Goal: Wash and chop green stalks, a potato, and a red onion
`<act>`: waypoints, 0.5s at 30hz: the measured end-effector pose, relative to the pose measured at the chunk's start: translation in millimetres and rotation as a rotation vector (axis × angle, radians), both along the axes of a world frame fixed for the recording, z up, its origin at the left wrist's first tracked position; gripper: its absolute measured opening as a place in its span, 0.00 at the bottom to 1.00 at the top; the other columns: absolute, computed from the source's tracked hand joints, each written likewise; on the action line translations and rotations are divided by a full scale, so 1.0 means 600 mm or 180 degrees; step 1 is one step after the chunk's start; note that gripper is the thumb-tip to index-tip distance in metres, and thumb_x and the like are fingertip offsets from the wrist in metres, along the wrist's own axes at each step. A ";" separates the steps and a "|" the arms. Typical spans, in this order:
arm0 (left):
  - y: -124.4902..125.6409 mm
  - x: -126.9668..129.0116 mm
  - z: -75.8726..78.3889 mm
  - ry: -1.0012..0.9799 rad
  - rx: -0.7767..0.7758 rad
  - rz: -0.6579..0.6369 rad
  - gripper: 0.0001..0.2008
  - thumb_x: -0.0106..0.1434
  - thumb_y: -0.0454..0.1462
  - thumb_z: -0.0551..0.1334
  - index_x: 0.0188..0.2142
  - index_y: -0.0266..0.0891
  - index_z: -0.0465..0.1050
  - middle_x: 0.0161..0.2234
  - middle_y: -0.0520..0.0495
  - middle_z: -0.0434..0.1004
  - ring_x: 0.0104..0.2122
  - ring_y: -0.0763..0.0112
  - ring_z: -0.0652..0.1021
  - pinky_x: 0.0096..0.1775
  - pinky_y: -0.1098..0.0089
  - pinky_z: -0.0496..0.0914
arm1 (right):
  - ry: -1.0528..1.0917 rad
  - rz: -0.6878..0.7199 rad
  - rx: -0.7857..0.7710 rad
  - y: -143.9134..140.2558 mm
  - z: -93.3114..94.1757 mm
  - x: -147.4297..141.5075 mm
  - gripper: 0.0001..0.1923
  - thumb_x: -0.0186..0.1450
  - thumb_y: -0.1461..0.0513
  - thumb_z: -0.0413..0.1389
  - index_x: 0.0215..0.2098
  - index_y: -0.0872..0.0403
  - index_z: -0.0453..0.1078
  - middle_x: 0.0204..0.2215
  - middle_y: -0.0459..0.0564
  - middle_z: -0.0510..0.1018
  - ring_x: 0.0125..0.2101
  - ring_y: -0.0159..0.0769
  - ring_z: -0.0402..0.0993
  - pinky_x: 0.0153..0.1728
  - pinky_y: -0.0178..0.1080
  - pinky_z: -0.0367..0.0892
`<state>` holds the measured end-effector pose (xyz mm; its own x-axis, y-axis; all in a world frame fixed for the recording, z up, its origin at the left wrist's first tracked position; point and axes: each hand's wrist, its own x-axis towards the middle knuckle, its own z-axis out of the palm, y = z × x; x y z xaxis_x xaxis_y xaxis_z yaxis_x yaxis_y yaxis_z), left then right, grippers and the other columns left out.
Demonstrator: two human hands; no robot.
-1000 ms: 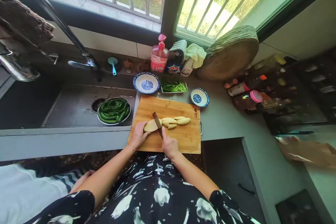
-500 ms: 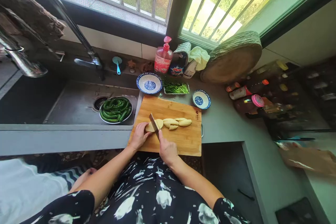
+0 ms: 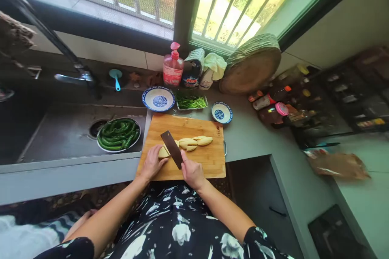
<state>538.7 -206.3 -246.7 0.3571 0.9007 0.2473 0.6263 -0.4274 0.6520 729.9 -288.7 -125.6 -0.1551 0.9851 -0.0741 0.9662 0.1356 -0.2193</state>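
A wooden cutting board (image 3: 209, 164) lies on the grey counter in front of me. My left hand (image 3: 152, 163) presses down on the uncut end of a peeled potato (image 3: 163, 153) at the board's left side. My right hand (image 3: 191, 172) grips the handle of a cleaver (image 3: 172, 148), whose dark blade is tilted over the potato right beside my left fingers. Several pale potato slices (image 3: 195, 142) lie in a row to the right of the blade.
A metal bowl of green peppers (image 3: 118, 134) sits in the sink to the left. Behind the board stand a blue-patterned plate (image 3: 159, 99), a tray of green beans (image 3: 191, 102) and a small blue bowl (image 3: 221, 112). A round wooden block (image 3: 251, 66) and bottles (image 3: 269, 103) crowd the right.
The cleaver has worked leftward along the potato, leaving more slices and a shorter uncut end. The blade now lies tilted flat-side up. My head view shifted slightly right.
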 end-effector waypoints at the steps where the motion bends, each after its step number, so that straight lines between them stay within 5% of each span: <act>1: 0.001 0.006 0.002 0.0037 0.0047 -0.0035 0.28 0.58 0.41 0.61 0.56 0.36 0.56 0.51 0.35 0.65 0.52 0.53 0.67 0.53 0.52 0.64 | 0.0081 -0.0078 0.0092 -0.007 0.010 0.012 0.29 0.67 0.62 0.44 0.66 0.57 0.46 0.33 0.53 0.79 0.29 0.33 0.75 0.31 0.31 0.68; 8: 0.017 0.088 0.049 0.0216 0.0377 -0.0332 0.28 0.57 0.43 0.61 0.56 0.37 0.59 0.53 0.34 0.66 0.53 0.50 0.66 0.55 0.47 0.58 | -0.0089 -0.1490 0.0255 -0.059 0.019 0.172 0.25 0.68 0.61 0.42 0.62 0.58 0.55 0.32 0.54 0.80 0.27 0.34 0.76 0.29 0.31 0.66; 12: 0.025 0.195 0.077 0.0280 0.0306 -0.0759 0.25 0.58 0.41 0.61 0.54 0.40 0.62 0.52 0.37 0.67 0.52 0.53 0.67 0.55 0.48 0.58 | -0.0174 -0.1891 0.0158 -0.063 -0.003 0.277 0.25 0.67 0.60 0.44 0.62 0.56 0.57 0.30 0.53 0.80 0.27 0.34 0.76 0.29 0.32 0.67; 15: 0.029 0.290 0.083 0.0432 0.0242 -0.0778 0.25 0.57 0.40 0.62 0.54 0.41 0.64 0.52 0.36 0.67 0.52 0.52 0.67 0.55 0.47 0.57 | 0.0471 -0.1825 -0.0007 -0.053 -0.029 0.341 0.25 0.66 0.59 0.45 0.61 0.56 0.59 0.27 0.50 0.79 0.25 0.33 0.75 0.29 0.31 0.67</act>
